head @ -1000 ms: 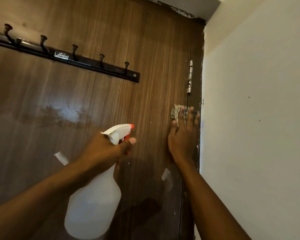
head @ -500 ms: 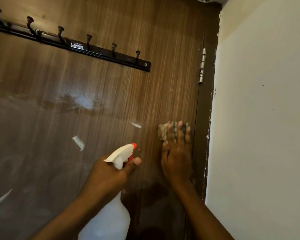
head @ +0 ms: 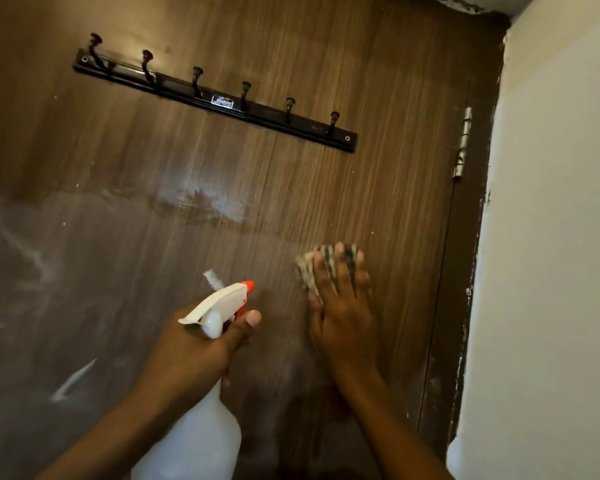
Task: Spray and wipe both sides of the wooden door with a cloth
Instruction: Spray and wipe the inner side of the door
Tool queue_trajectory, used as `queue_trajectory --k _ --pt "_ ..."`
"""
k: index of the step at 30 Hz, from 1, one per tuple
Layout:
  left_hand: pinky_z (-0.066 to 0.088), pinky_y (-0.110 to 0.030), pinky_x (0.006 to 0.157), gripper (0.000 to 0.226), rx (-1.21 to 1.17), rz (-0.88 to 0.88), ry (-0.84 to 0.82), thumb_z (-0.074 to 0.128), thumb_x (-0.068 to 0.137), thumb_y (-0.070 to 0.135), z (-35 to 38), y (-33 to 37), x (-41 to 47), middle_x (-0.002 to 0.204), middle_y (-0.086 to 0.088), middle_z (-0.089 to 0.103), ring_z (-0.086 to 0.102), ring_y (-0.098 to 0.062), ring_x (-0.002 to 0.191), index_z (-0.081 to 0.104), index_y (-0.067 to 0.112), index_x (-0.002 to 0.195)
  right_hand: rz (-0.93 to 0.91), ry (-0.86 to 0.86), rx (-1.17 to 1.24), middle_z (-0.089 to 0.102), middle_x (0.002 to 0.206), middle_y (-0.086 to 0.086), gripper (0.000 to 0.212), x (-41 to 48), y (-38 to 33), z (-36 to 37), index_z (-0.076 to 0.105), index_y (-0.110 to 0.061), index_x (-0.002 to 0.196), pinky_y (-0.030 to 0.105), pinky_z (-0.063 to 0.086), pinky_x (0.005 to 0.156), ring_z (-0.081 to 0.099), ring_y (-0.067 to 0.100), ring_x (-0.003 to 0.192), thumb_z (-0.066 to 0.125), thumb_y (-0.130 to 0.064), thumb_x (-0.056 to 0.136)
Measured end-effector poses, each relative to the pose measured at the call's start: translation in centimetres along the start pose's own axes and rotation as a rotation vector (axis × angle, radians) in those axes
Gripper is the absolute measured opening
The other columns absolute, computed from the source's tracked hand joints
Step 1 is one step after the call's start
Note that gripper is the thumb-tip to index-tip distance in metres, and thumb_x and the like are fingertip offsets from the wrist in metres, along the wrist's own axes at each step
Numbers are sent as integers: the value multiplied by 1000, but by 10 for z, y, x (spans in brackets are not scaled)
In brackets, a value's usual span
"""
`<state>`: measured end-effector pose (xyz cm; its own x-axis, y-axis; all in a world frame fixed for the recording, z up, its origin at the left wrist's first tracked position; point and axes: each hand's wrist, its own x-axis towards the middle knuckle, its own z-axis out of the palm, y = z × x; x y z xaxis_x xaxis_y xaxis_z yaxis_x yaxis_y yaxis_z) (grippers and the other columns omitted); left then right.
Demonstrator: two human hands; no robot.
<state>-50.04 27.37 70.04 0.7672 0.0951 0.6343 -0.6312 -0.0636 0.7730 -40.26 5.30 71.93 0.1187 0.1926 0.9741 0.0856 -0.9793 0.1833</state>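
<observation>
The brown wooden door (head: 378, 81) fills most of the view, with damp streaks across its lower half. My right hand (head: 340, 313) presses a small patterned cloth (head: 307, 271) flat against the door with straight fingers, left of the hinge edge. My left hand (head: 194, 355) grips the neck of a white spray bottle (head: 194, 441). Its white trigger head with a red nozzle (head: 248, 286) points at the door, a little left of the cloth.
A black hook rail (head: 222, 102) with several hooks is screwed across the upper door. A metal hinge (head: 463, 147) sits at the door's right edge beside the dark frame (head: 465, 306). A white wall (head: 555, 237) stands close on the right.
My right hand has slid the cloth down and to the left, away from the hinge edge. The view has shifted left, showing more of the hook rail. The bottle stays in my left hand.
</observation>
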Motion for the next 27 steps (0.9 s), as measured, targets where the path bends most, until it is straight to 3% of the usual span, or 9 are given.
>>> queue_trajectory --k 3,6,8,11,15,17,20,22,27 --pt "49 -19 47 70 11 -1 1 62 61 50 -15 -5 2 98 -7 71 66 -18 57 56 21 124 24 -33 6 18 165 3 59 -28 25 -8 26 -28 156 54 25 118 10 28 153 40 -35 99" --pt "54 -28 61 76 29 11 -7 62 59 58 -38 -9 10 105 -6 70 69 -18 82 56 25 127 325 26 14 12 166 6 59 12 21 -11 22 -26 157 57 21 119 5 33 153 34 -37 100" --pt "51 -24 59 74 49 36 -5 60 58 62 -50 -6 18 102 -4 71 68 -14 82 57 31 125 395 68 40 12 166 9 59 51 -5 -7 22 -26 157 58 21 119 5 38 152 36 -35 100" --pt "49 -23 54 58 28 81 -6 61 63 56 -61 2 32 91 -1 72 67 -7 66 60 39 118 215 92 59 18 165 9 58 60 -51 8 30 -23 155 55 23 120 8 38 152 43 -26 99" --pt "49 -24 59 62 -15 96 -15 61 65 52 -69 0 47 95 -6 71 67 -16 80 60 32 124 -52 0 11 23 164 4 57 -9 -62 17 32 -27 154 52 25 119 15 32 152 43 -31 99" --pt "49 -25 60 66 9 86 -34 60 64 55 -75 -5 51 98 -7 70 65 -19 78 58 31 126 -5 10 6 24 163 4 58 -21 -44 14 32 -26 154 54 29 117 18 32 152 42 -32 97" --pt "49 -25 57 70 51 80 -60 58 64 59 -87 -13 57 101 -7 70 60 -15 64 56 31 128 285 58 6 20 164 8 58 10 -44 11 30 -24 155 56 25 119 11 35 152 39 -34 99" --pt "48 -23 54 68 61 66 -62 59 67 58 -95 -16 64 102 -7 70 62 -17 67 55 30 129 386 94 41 18 165 9 57 46 -64 15 31 -24 155 58 23 119 9 39 151 40 -34 100" --pt "47 -20 53 45 67 88 -30 62 83 42 -111 -14 75 94 -4 70 67 -15 80 56 30 127 105 60 32 20 164 6 56 40 -117 29 31 -27 154 49 16 122 10 37 152 45 -30 101"
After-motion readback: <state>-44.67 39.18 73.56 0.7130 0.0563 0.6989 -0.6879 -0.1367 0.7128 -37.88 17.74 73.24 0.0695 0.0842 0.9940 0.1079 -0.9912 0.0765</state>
